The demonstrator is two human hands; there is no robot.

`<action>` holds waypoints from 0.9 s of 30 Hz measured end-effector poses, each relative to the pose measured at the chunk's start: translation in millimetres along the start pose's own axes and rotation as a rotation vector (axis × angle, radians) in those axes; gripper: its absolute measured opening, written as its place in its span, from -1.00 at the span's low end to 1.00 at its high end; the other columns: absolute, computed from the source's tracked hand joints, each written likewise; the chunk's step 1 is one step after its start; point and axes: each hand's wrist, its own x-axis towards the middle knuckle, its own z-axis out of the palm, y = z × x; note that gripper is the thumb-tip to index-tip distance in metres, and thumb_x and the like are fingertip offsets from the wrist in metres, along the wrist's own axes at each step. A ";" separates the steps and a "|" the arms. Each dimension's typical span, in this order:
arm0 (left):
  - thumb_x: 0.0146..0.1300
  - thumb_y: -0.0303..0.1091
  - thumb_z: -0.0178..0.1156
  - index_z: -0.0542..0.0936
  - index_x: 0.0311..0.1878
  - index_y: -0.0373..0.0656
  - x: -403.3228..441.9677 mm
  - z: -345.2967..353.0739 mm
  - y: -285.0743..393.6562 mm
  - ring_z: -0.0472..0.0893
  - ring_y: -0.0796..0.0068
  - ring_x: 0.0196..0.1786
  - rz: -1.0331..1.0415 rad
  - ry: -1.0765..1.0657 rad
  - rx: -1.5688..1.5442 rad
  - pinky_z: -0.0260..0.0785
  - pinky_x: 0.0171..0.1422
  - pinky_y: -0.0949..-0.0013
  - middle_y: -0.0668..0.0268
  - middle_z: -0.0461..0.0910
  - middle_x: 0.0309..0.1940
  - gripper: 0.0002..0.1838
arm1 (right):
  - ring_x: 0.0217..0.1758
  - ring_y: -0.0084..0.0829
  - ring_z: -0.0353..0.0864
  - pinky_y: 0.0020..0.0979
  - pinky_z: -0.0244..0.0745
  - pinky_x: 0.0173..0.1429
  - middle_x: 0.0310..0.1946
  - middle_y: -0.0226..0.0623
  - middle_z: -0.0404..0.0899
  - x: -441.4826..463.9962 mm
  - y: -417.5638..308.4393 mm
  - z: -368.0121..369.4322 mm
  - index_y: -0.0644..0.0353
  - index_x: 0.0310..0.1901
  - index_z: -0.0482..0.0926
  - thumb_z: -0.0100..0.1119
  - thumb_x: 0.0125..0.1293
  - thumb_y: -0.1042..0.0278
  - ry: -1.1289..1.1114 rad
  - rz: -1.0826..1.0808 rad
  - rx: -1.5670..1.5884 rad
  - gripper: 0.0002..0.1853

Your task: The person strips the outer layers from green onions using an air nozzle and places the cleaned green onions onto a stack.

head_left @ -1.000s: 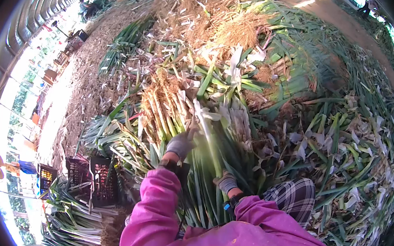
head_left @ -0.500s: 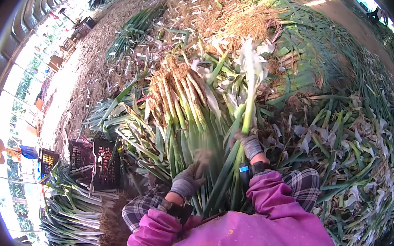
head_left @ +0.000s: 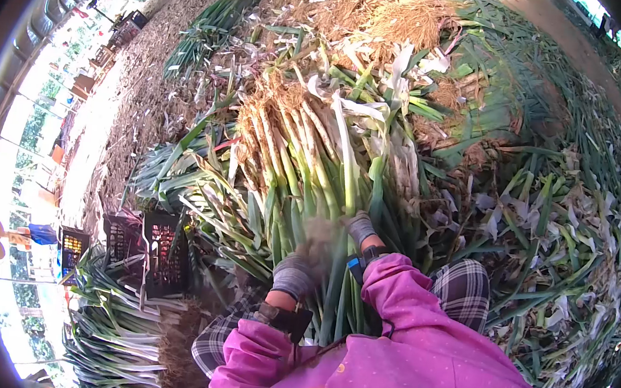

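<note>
Cleaned-looking leeks lie stacked near left; brown-skinned leeks at centre look undone. Right hand meets a pale stalk; left hand is apart, nearer; grips unclear.

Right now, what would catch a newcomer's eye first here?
The bright pink top fills the bottom centre, the gloved left hand and right hand just above it. Ahead lie leek-like stalks, their brown roots facing away from the hands. At lower left, white stalks lie below a black crate.
</note>
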 end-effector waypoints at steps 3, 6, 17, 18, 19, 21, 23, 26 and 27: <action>-0.01 -0.02 0.28 0.31 0.22 -0.09 -13.2 -7.9 0.1 0.58 0.03 -0.12 0.053 0.094 -0.016 0.40 -0.04 0.18 -0.01 0.57 -0.18 -0.27 | -0.03 -0.04 0.53 -0.22 0.41 0.06 -0.13 0.13 0.52 43.4 36.7 40.8 0.31 -0.06 0.49 0.25 -0.08 -0.07 -0.128 0.037 -0.111 -0.35; -0.03 -0.01 0.26 0.31 0.21 -0.12 -24.4 6.3 -20.6 0.57 0.02 -0.11 0.116 0.031 0.026 0.40 -0.05 0.17 -0.03 0.57 -0.20 -0.26 | 0.00 -0.04 0.52 -0.22 0.41 0.07 -0.12 0.15 0.51 12.5 18.7 36.0 0.30 -0.06 0.49 0.26 -0.09 -0.08 -0.059 -0.003 -0.192 -0.35; 0.01 -0.02 0.24 0.33 0.15 -0.13 -47.3 -9.0 -16.5 0.57 0.02 -0.11 0.084 -0.004 0.041 0.40 -0.03 0.13 0.01 0.58 -0.21 -0.34 | -0.12 -0.04 0.56 -0.22 0.45 0.00 -0.19 0.13 0.54 -40.1 -16.8 10.1 0.29 -0.07 0.48 0.23 -0.12 0.01 0.055 -0.074 -0.188 -0.39; 0.01 -0.02 0.23 0.32 0.16 -0.12 -50.2 -9.1 -13.0 0.57 0.03 -0.11 0.120 -0.017 0.066 0.40 -0.03 0.14 0.01 0.58 -0.21 -0.33 | -0.11 -0.05 0.56 -0.22 0.45 0.00 -0.18 0.12 0.54 -39.2 -13.4 9.6 0.28 -0.06 0.48 0.24 -0.13 0.01 0.020 -0.062 -0.180 -0.39; 0.01 -0.01 0.23 0.32 0.17 -0.10 -51.2 -8.7 -10.8 0.57 0.03 -0.11 0.154 -0.029 0.091 0.40 -0.03 0.14 0.01 0.58 -0.21 -0.33 | -0.10 -0.06 0.56 -0.22 0.45 0.01 -0.17 0.11 0.54 -37.8 -10.2 10.3 0.27 -0.05 0.48 0.24 -0.13 0.00 -0.016 -0.050 -0.172 -0.38; 0.02 0.00 0.20 0.36 0.11 -0.11 -37.9 -13.8 -5.8 0.57 0.02 -0.13 0.154 0.063 0.094 0.39 -0.05 0.16 0.01 0.57 -0.23 -0.38 | -0.09 -0.08 0.56 -0.24 0.44 0.02 -0.15 0.06 0.54 -27.3 0.1 15.2 0.23 -0.04 0.49 0.25 -0.14 0.00 -0.042 -0.063 -0.156 -0.38; 0.02 0.03 0.20 0.28 0.23 -0.06 -8.0 -23.0 -3.8 0.56 0.00 -0.09 0.124 0.047 0.093 0.39 -0.01 0.13 0.01 0.56 -0.17 -0.28 | -0.08 -0.11 0.56 -0.26 0.44 0.04 -0.15 0.01 0.55 -12.8 14.9 24.9 0.18 -0.03 0.50 0.26 -0.14 0.00 -0.003 -0.127 -0.160 -0.40; -0.01 0.01 0.21 0.39 0.07 -0.04 32.1 -37.3 5.5 0.57 0.04 -0.13 0.145 0.167 0.065 0.39 -0.03 0.15 0.03 0.58 -0.23 -0.42 | -0.08 -0.16 0.57 -0.30 0.44 0.05 -0.16 -0.08 0.58 33.4 70.3 62.4 0.10 -0.05 0.53 0.27 -0.12 -0.01 0.059 -0.259 -0.129 -0.43; -0.05 0.00 0.25 0.44 0.00 -0.10 39.4 -47.9 15.9 0.59 0.07 -0.16 0.142 0.199 0.036 0.39 -0.05 0.18 0.05 0.59 -0.28 -0.43 | -0.08 -0.16 0.57 -0.30 0.44 0.05 -0.16 -0.08 0.58 28.1 62.8 57.3 0.11 -0.05 0.53 0.28 -0.12 -0.01 0.043 -0.210 -0.146 -0.43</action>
